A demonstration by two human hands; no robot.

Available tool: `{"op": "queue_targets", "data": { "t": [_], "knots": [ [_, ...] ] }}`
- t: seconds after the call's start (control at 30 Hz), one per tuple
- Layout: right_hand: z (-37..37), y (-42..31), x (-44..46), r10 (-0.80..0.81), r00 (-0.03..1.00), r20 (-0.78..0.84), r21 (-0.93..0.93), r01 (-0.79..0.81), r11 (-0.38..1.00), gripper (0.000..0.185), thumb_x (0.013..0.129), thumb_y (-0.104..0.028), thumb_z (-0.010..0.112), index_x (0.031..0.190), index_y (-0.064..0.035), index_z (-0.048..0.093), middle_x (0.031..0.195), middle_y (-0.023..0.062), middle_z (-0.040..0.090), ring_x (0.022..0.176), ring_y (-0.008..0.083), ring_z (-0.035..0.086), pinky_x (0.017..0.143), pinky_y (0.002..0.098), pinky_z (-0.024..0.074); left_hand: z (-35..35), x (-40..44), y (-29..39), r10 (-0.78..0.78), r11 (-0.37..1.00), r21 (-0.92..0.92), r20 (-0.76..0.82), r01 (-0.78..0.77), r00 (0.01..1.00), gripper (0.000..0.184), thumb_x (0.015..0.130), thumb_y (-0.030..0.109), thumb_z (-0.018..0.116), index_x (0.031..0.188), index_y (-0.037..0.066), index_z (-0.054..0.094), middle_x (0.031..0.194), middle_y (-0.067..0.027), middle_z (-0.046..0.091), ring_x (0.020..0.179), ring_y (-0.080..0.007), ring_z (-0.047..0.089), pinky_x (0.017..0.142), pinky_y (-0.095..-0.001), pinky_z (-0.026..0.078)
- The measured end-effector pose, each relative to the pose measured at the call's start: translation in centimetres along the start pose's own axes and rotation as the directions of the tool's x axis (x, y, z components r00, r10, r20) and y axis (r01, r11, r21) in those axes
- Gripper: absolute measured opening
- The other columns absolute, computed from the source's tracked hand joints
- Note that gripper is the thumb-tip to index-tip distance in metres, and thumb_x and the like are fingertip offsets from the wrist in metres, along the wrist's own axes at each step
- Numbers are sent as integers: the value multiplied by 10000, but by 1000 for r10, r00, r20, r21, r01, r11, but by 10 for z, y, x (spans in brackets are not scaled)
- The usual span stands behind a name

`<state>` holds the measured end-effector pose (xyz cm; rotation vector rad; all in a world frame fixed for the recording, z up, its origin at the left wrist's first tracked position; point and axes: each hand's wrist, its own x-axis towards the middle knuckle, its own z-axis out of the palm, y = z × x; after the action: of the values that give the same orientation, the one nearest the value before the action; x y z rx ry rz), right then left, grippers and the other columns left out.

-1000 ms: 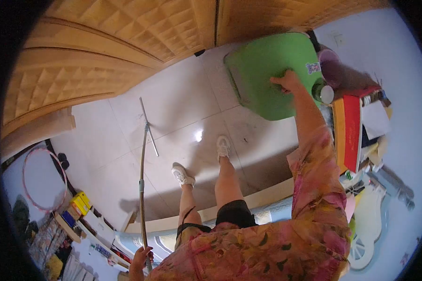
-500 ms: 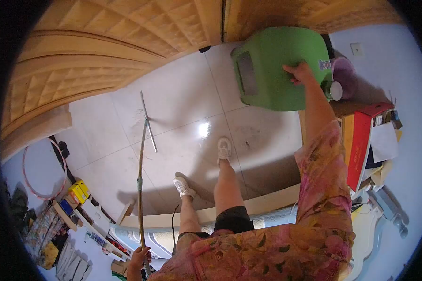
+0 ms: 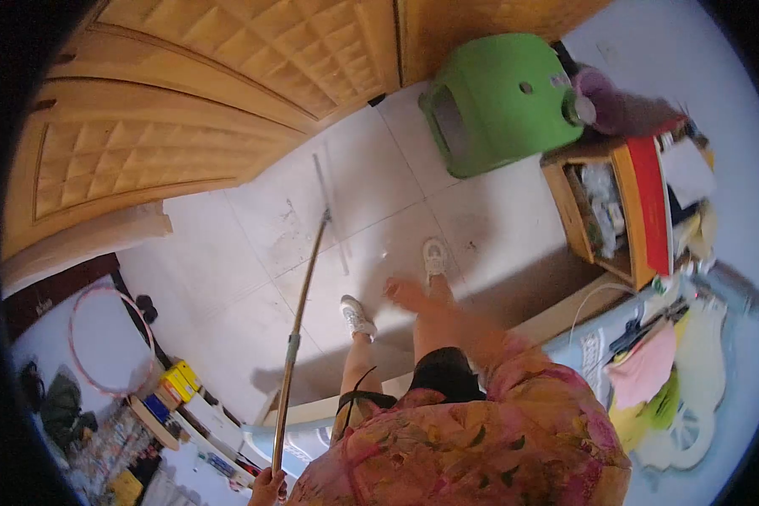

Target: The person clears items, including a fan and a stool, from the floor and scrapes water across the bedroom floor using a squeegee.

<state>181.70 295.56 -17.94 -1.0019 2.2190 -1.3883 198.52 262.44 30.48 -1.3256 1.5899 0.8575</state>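
Observation:
At the bottom of the view, my left hand [image 3: 266, 487] is wrapped round the metal pole of a long-handled floor squeegee [image 3: 299, 316]. Its thin, wide crossbar [image 3: 332, 214] reaches down to the tiled floor. My right hand [image 3: 406, 295] is smeared by motion in front of my legs, near my shoe; its fingers are unclear, and I make out nothing in it. A green plastic stool [image 3: 506, 114] with a round hole in its seat stands by the wooden doors, apart from both hands.
Carved wooden wardrobe doors [image 3: 219, 143] line the far side. Right of me, a small cabinet [image 3: 572, 215] stands open with plastic-wrapped items inside. A purple bin [image 3: 597, 93] is behind the stool. A pink hoop [image 3: 72, 329] and a yellow box [image 3: 180, 381] are at left. A bed edge lies behind my legs.
My right hand has let go of the green stool and swung down and left towards my legs. The stool appears lower and farther off. The squeegee head has shifted right in view.

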Motion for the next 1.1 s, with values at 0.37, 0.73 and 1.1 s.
{"op": "queue_targets", "data": {
  "t": [0.37,0.73,1.1],
  "knots": [
    [125,-315,55,271,901,339,941,-322,-106,341,769,-371,480,861,-44,516,792,78,558,675,189,533,572,329,435,-97,60,65,58,790,541,401,-287,914,293,769,327,495,725,49,418,501,7,379,382,-89,372,342,-244,326],
    [-52,-130,-123,976,-70,-208,952,214,218,299,797,-267,466,585,-60,427,504,60,440,429,170,422,414,293,382,294,99,126,186,982,-164,941,-98,282,302,806,336,425,952,74,465,594,2,443,480,-88,416,425,-203,345],
    [25,-122,-110,977,211,-16,585,-791,180,254,749,-243,473,843,-7,484,756,144,527,698,250,519,600,369,427,234,138,53,-34,964,-155,735,218,677,268,813,257,412,1004,78,473,572,33,395,388,-56,325,318,-158,261]
  ]
}}
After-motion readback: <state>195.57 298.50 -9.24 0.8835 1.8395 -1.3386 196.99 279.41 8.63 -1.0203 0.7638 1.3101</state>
